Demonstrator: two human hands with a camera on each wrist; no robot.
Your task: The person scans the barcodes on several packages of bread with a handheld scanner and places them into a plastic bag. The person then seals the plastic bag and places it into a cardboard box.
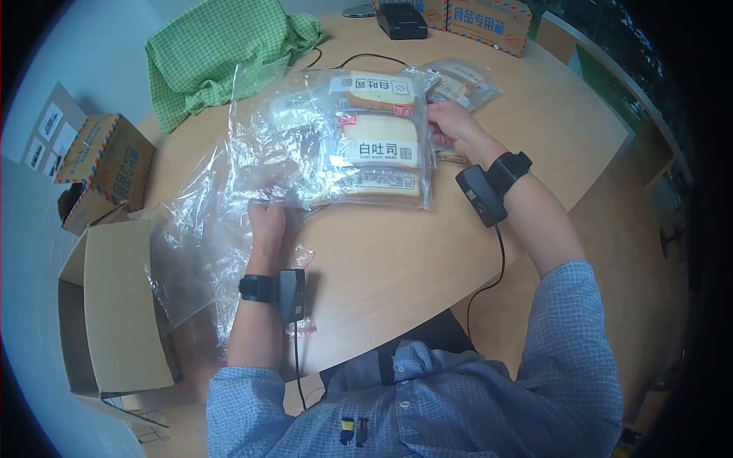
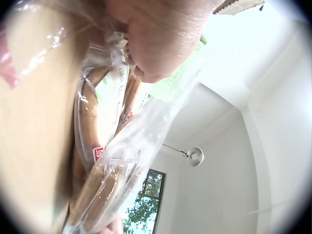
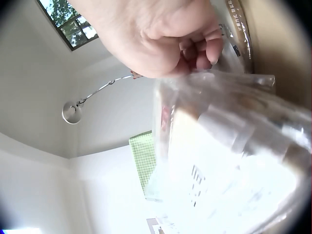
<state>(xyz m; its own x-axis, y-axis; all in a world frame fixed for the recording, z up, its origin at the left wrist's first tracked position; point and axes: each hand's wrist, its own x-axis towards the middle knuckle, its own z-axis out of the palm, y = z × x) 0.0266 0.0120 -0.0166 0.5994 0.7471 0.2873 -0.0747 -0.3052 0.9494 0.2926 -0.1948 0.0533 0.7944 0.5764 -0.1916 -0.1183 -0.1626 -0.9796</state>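
Observation:
A large clear plastic bag (image 1: 309,187) holds several packs of sliced white toast bread (image 1: 378,150), their labels facing up. My left hand (image 1: 269,217) grips the bag's loose plastic at its lower left, seen through the film. Curled fingers of that hand (image 2: 161,41) bunch the film in the left wrist view, with bread crusts just beyond. At the opposite edge my right hand (image 1: 456,128) pinches the bag's right side. Its fingers (image 3: 213,48) curl in against the plastic in the right wrist view.
More packaged food (image 1: 466,80) lies behind the right hand. A green checked cloth (image 1: 221,57) is heaped at the back left. An open cardboard box (image 1: 126,305) stands at the left, near a printed carton (image 1: 114,164). A black device (image 1: 402,21) and another carton (image 1: 489,27) sit at the back.

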